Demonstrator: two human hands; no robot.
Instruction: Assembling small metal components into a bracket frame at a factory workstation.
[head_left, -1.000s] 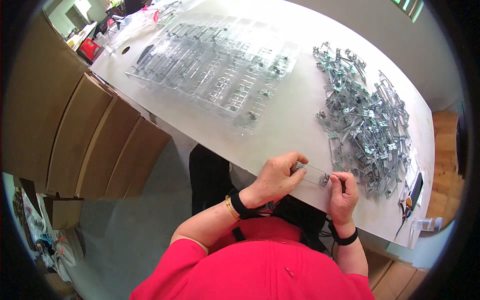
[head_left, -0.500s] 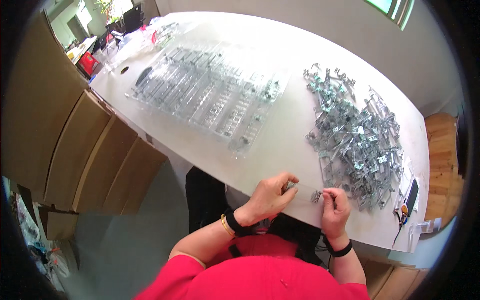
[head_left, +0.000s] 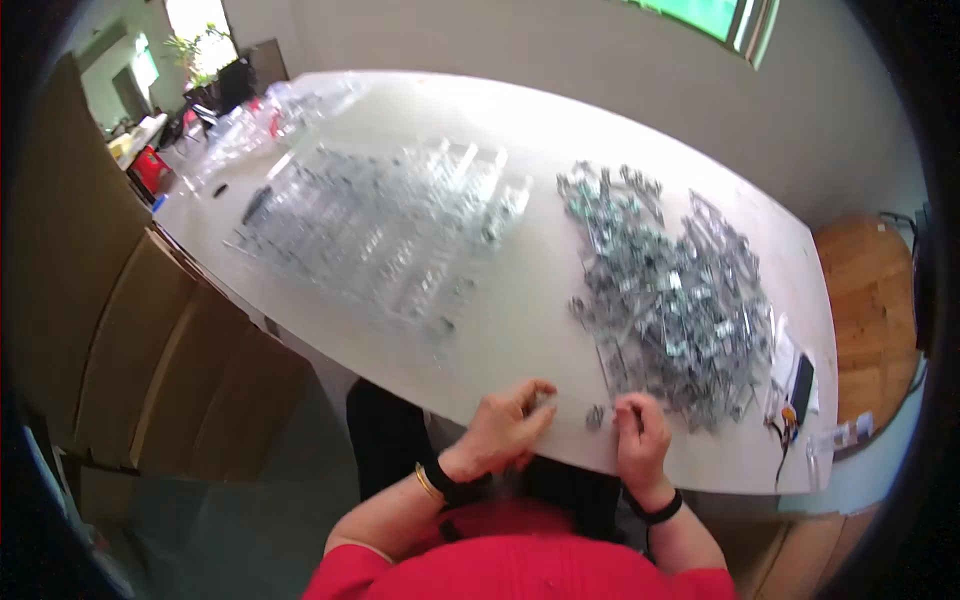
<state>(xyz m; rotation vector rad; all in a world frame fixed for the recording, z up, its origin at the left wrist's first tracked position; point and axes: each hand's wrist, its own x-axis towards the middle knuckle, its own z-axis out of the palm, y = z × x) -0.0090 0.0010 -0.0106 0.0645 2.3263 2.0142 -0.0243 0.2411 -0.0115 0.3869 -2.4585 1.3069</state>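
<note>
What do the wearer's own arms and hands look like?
Left hand and right hand: no gloves. Black wristbands on both wrists, plus a gold-coloured bracelet on the left. Short red sleeves.

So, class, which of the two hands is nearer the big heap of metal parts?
The right hand, close to the lower edge of the heap; the left hand, with a gold-coloured bangle at its wrist, is farther off.

Cardboard boxes stand left; clear plastic bags and a plant are far left. A wooden board is right, a window far right.
</note>
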